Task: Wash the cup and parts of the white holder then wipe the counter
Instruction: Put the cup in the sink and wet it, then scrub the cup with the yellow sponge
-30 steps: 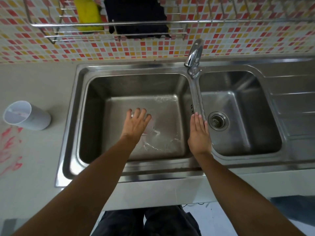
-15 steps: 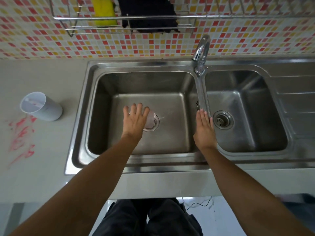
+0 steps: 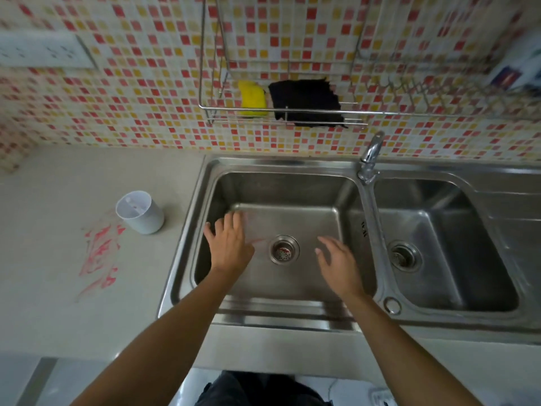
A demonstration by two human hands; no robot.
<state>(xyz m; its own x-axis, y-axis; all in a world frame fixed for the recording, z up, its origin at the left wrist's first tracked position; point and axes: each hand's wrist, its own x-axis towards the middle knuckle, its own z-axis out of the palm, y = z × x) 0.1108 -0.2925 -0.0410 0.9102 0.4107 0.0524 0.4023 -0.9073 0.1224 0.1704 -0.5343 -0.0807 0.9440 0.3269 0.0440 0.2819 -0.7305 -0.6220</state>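
My left hand (image 3: 229,249) is low in the left basin, its fingers spread over a clear cup (image 3: 252,228) that shows only as a blurred, see-through shape with a red mark. Right of the drain (image 3: 284,249), my right hand (image 3: 336,263) hovers with its fingers apart and nothing in it. The white holder (image 3: 140,213) stands upright on the counter to the left of the sink, with red specks inside. A red smear (image 3: 99,254) stains the counter just in front of the holder.
The steel double sink (image 3: 187,259) has a faucet (image 3: 370,153) on the divider and a second basin (image 3: 439,253) at the right. A wire rack (image 3: 278,111) on the tiled wall holds a yellow sponge (image 3: 252,99) and a black cloth (image 3: 304,102).
My left hand has slid left with the cup, uncovering the drain. My right hand left the divider and now hangs over the left basin. The view has tilted up the wall.
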